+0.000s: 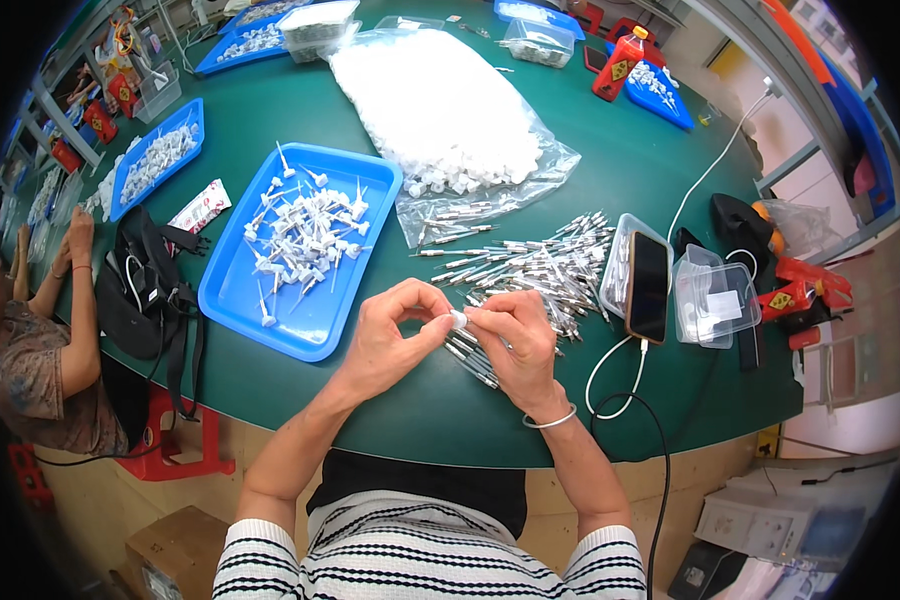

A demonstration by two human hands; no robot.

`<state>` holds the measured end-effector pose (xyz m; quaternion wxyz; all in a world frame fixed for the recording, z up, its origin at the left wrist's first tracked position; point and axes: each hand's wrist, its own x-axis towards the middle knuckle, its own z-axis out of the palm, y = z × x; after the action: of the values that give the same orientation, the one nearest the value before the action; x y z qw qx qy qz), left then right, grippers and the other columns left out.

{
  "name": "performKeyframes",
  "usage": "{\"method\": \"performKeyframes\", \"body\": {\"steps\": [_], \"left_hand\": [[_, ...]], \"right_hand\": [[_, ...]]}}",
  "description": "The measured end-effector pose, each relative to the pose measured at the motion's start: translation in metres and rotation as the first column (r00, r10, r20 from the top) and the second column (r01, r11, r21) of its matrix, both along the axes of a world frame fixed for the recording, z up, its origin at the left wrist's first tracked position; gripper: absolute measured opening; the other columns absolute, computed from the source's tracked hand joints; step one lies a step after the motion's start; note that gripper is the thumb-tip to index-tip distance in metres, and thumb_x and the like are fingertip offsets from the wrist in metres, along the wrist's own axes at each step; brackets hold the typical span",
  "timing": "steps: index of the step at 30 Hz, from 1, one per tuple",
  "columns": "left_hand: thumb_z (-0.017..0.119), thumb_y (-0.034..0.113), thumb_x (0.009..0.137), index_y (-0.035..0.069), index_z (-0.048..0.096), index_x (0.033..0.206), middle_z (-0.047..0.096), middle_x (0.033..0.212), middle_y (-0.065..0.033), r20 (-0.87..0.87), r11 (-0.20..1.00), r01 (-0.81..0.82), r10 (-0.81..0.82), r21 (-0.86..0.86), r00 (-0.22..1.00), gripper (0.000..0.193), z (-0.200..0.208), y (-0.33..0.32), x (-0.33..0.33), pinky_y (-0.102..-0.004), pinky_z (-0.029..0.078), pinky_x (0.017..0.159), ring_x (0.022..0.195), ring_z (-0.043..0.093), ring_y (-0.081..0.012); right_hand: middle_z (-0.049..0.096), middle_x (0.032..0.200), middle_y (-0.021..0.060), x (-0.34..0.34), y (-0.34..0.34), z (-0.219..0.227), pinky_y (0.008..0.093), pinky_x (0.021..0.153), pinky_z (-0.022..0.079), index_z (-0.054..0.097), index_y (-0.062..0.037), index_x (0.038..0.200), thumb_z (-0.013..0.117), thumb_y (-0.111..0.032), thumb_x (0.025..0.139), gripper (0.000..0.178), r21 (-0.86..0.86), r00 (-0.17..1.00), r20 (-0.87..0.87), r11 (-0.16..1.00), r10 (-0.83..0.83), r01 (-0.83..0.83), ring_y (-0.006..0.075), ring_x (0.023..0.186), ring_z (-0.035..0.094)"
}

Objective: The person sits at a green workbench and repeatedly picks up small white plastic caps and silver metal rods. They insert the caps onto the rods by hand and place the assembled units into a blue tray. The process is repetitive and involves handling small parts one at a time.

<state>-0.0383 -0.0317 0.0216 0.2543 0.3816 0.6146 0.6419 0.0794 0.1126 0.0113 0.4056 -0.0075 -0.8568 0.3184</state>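
Both hands meet over the near part of the table, fingertips pinched around a small white plastic cap (459,319). My left hand (398,335) closes thumb and forefinger on its left side. From the right, my right hand (520,345) pinches the same cap; whether a thin rod also sits in these fingers is hidden. Just beyond the hands spreads a heap of thin metal rods (540,265), some lying under my right hand. To the left, a blue tray (232,285) holds many white caps with rods stuck in them. A clear bag (440,110) of loose white caps lies behind.
A phone (648,288) leans on a clear box of rods at the right, with a white cable (610,390) beside it. Another clear box (715,300) stands farther right. A red bottle (620,65) is at the back. A black bag (140,280) and a co-worker (55,370) are left.
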Motion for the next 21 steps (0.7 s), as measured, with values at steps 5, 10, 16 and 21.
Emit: {"method": "performKeyframes", "body": {"steps": [5,10,16,21], "left_hand": [[0.065,0.007,0.081,-0.004,0.062,0.085,0.062,0.083,-0.0074,-0.020,0.996,-0.004,0.002,-0.092,1.000,0.011,-0.001,0.000,-0.006,-0.0263,0.052,0.072,0.076,0.062,-0.0128],[0.063,0.006,0.081,-0.002,0.063,0.082,0.063,0.082,-0.0036,-0.003,0.977,0.031,-0.032,-0.209,0.999,0.008,0.007,-0.002,-0.012,-0.0248,0.052,0.072,0.077,0.060,-0.0097],[0.063,0.005,0.082,-0.001,0.063,0.080,0.065,0.080,-0.0037,0.114,0.952,0.170,-0.145,-0.256,0.983,0.006,0.003,-0.003,-0.024,-0.0234,0.052,0.070,0.074,0.060,-0.0083],[0.065,0.009,0.084,0.000,0.063,0.081,0.067,0.079,-0.0083,0.440,0.937,0.295,-0.189,-0.186,0.878,0.010,0.005,-0.006,-0.028,-0.0241,0.055,0.066,0.073,0.067,-0.0131]], "right_hand": [[0.059,0.084,0.0038,0.002,0.003,-0.009,0.0326,0.064,0.042,0.068,-0.0080,0.095,0.073,0.003,0.067,0.031,0.166,1.000,-0.006,0.986,-0.013,0.013,0.0201,0.074,0.052],[0.058,0.084,0.0030,0.003,0.000,-0.006,0.0339,0.068,0.040,0.067,-0.0076,0.095,0.069,0.002,0.067,0.030,0.270,1.000,0.013,0.963,-0.019,0.015,0.0192,0.075,0.052],[0.061,0.085,0.0052,0.002,0.000,-0.007,0.0309,0.063,0.043,0.069,-0.0072,0.092,0.075,0.005,0.068,0.027,0.126,0.998,0.030,0.991,0.051,-0.054,0.0205,0.074,0.053],[0.061,0.082,0.0043,-0.001,-0.003,-0.008,0.0305,0.062,0.043,0.069,-0.0068,0.086,0.077,0.000,0.068,0.021,-0.059,0.990,0.058,0.990,0.129,-0.126,0.0200,0.073,0.053]]}}
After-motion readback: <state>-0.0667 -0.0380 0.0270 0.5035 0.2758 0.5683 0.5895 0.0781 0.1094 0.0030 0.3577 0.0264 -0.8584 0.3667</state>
